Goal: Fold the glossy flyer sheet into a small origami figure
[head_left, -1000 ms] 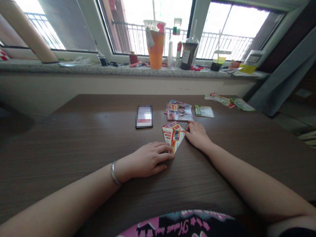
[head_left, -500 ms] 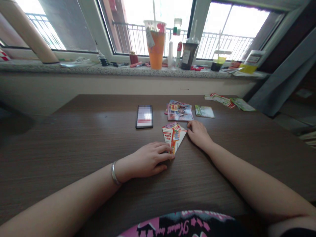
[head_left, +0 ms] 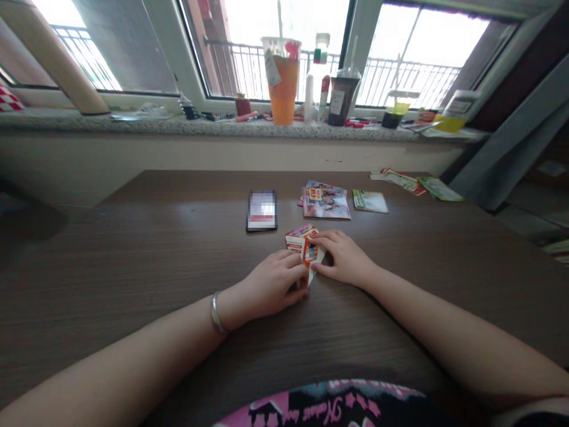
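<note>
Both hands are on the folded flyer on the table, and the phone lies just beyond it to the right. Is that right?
Not quite. The left hand and right hand are both on the folded flyer, but the phone lies beyond it to the left, not the right. The head view shows this.

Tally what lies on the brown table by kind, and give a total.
Phone: 1
Folded leaflet, gripped by left hand and right hand: 1
Flat leaflets and cards: 4, namely the colourful pile counted as one, green card, red-and-white leaflet and green leaflet
Total: 6
</note>
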Available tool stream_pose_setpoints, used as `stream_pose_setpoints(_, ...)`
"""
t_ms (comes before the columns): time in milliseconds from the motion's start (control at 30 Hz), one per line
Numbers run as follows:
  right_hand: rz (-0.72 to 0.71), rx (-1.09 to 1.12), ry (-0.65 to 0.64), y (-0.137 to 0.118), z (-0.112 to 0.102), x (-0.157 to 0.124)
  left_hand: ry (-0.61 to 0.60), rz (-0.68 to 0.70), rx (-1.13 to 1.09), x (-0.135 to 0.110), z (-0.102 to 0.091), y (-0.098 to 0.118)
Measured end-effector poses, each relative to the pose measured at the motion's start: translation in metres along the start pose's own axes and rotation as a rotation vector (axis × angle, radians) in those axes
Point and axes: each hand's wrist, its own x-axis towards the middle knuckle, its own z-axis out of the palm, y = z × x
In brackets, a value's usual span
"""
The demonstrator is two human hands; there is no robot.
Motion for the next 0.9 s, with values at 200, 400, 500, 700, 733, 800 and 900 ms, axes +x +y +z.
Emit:
stream_pose_setpoints(200, 0.003, 0.011, 0.004, -0.001, 0.002, -0.001, -0.031, -0.177, 0.06, -0.002, 0.004, -0.004)
stream_pose_setpoints(400, -0.007, 0.016, -0.004, -0.001, 0.001, -0.002, -0.178, -0.218, 0.133, -0.004, 0.008, -0.016)
stream_pose_setpoints(500, -0.013, 0.02, -0.013, 0.0, 0.001, -0.002, -0.208, -0.21, 0.147, -0.005, 0.006, -0.018)
stream_pose_setpoints(700, -0.035, 0.051, -0.009, 0.003, 0.004, -0.004, -0.216, -0.178, 0.167, -0.007, 0.004, -0.021)
stream_pose_setpoints(733, -0.037, 0.058, -0.003, 0.004, 0.004, -0.005, -0.216, -0.177, 0.173, -0.007, 0.004, -0.021)
stream_pose_setpoints(800, -0.04, 0.083, 0.015, 0.005, 0.004, -0.005, -0.21, -0.175, 0.19, -0.008, 0.005, -0.021)
stream_pose_setpoints(900, -0.052, 0.12, 0.044, 0.005, 0.003, -0.005, -0.18, -0.195, 0.227, -0.009, 0.005, -0.02)
